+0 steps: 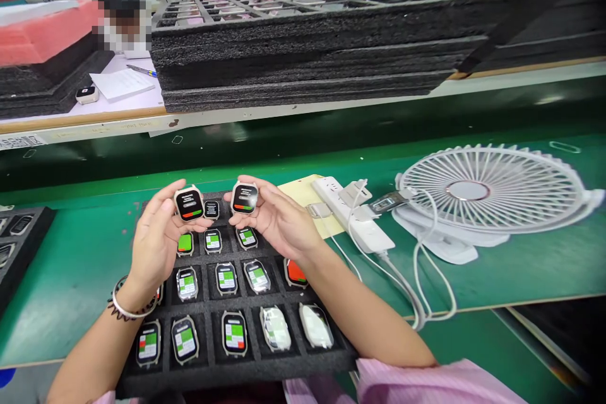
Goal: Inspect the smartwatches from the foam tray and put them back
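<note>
My left hand (158,237) grips a strapless smartwatch (189,203) by its edges, its dark screen facing me with a red and green bar along the bottom. In my right hand (279,214) is a second smartwatch (244,197), level with the first and showing a similar screen. Both are raised over the far end of a black foam tray (237,369). Several more watch bodies sit in its pockets, among them one with a green and white screen (234,333), one with a red screen (296,272) and a pale, glaring one (275,328).
Right of the tray lie a white power strip (353,218) with cables and a white fan (492,192). A yellow sheet (303,188) is under the strip. Stacked foam trays (303,57) fill the shelf ahead. Another tray (23,240) stands at left. Two people are beyond the shelf.
</note>
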Demonstrator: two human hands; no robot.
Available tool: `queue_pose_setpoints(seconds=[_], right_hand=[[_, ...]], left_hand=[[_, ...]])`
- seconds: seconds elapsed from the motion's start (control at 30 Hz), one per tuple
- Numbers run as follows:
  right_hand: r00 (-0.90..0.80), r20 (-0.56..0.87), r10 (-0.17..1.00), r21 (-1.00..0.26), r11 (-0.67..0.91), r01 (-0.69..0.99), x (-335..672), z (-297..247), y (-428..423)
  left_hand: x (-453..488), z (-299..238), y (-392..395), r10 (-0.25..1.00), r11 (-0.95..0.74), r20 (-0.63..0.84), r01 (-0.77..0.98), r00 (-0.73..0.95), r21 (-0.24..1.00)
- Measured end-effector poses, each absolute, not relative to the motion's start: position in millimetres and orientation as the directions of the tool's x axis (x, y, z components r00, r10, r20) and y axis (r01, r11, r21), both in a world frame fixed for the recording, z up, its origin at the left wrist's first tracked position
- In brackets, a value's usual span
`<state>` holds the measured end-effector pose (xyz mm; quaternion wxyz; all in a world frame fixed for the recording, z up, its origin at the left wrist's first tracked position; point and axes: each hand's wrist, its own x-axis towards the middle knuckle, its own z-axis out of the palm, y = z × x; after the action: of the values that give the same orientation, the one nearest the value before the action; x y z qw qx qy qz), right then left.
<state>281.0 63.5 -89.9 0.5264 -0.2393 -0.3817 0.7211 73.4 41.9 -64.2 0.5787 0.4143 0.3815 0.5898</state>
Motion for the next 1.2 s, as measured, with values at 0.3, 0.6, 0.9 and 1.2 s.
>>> queue_pose_setpoints(seconds=[0.3,0.6,0.9,1.2], right_hand=[[-0.379,-0.086,0.921,-0.791,-0.294,-0.536,275,-117,73],[-0.409,-0.044,0.912,-0.793,-0.280,-0.541,276,-114,67],[-0.412,0.012,0.911,-0.829,-0.221,-0.514,276,-111,63],[-0.434,0.057,0.899,-0.856,-0.179,-0.485,272,-108,61]], left_hand=[[85,-97,49,0.972,0.214,-0.171,-0.310,0.160,0.926],[83,-96,47,0.975,0.196,-0.148,-0.331,0.163,0.923],[82,-98,46,0.991,0.071,-0.040,-0.264,0.124,0.962],[86,-99,46,0.991,-0.008,0.037,-0.224,0.127,0.974]])
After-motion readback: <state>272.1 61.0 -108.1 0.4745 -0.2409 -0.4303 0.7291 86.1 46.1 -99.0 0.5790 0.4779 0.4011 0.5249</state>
